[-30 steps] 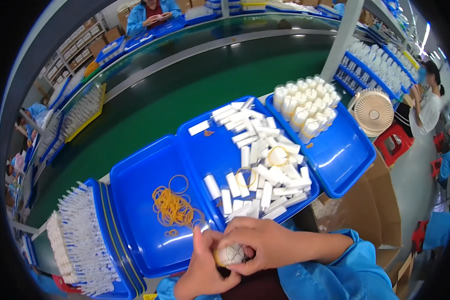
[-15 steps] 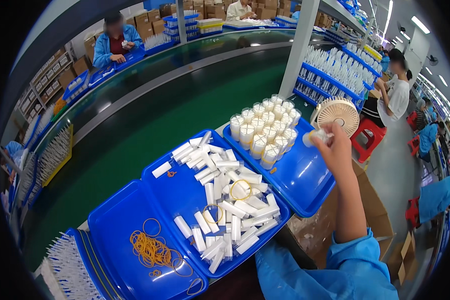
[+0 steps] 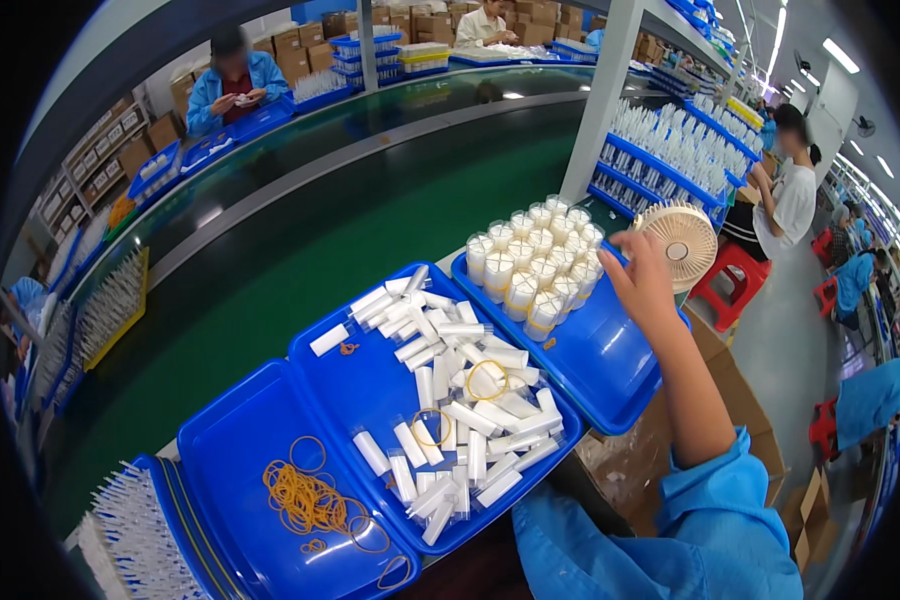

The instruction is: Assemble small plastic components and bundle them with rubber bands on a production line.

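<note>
My right hand (image 3: 645, 285) reaches in from the lower right, beside the right-hand edge of a cluster of bundles. Its thumb and forefinger are apart, with nothing visible between them. The bundles (image 3: 523, 290) are upright white rolls in clear sleeves, bound with yellow rubber bands, standing close together at the far end of a blue tray (image 3: 595, 375). In the middle blue tray (image 3: 320, 385) lie many loose white rolls in clear sleeves (image 3: 475, 415), with a few rubber bands among them. A tangled heap of rubber bands (image 3: 305, 498) rests in the left blue tray (image 3: 220, 430). My left hand is out of sight.
A cream fan (image 3: 678, 250) stands just beyond my right hand. A metal post (image 3: 600, 110) rises behind the bundles. Beyond the trays runs a green conveyor (image 3: 270, 290). A cardboard box (image 3: 740, 390) stands below on the right. Other people sit across the conveyor and at right.
The bundle that was in my right hand is gone from it. The hand has moved slightly left to the cluster, and its fingers have parted. Across the conveyor, a person's hands have come together.
</note>
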`<state>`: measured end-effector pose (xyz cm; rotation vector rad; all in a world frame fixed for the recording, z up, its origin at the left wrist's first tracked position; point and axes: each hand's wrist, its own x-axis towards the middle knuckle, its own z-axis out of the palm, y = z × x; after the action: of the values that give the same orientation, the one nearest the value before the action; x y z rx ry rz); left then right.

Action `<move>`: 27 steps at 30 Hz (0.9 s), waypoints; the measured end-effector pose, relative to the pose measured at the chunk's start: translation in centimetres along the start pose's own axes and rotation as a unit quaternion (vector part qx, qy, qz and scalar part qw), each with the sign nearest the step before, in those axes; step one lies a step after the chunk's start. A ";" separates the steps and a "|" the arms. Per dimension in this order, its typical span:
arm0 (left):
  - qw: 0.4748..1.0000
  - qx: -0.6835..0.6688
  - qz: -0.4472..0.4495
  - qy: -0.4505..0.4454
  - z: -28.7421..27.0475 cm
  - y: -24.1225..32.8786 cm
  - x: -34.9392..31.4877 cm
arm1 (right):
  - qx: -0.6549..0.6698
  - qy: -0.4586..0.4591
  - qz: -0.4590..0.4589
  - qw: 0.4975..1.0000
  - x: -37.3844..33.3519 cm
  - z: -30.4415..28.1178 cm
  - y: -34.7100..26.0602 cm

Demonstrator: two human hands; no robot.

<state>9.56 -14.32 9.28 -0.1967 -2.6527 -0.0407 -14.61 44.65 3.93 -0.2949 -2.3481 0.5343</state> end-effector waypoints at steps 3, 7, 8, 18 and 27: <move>0.971 -0.014 -0.178 -0.157 -0.1 0.4 -0.6 | 0.009 -0.158 -0.001 0.987 -2.7 -1.1 -2.4; 0.976 -0.033 -0.157 -0.147 1.4 -0.2 1.0 | -0.007 -0.266 -0.026 0.964 -5.2 0.9 -2.9; 0.977 -0.028 -0.144 -0.154 1.5 -0.4 1.3 | -0.009 -0.272 -0.020 0.962 -5.4 1.4 -2.9; 0.982 0.045 -0.157 -0.099 3.4 -2.3 1.0 | 0.006 -0.460 -0.077 0.885 0.4 -1.9 -9.1; 0.988 0.059 -0.096 0.102 3.2 -0.9 0.3 | 0.109 -0.379 -0.236 0.888 -3.1 2.7 -18.8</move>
<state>7.69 -15.01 6.62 0.0979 -2.4518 0.0319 -15.34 26.01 8.81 0.7079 -2.9061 0.7491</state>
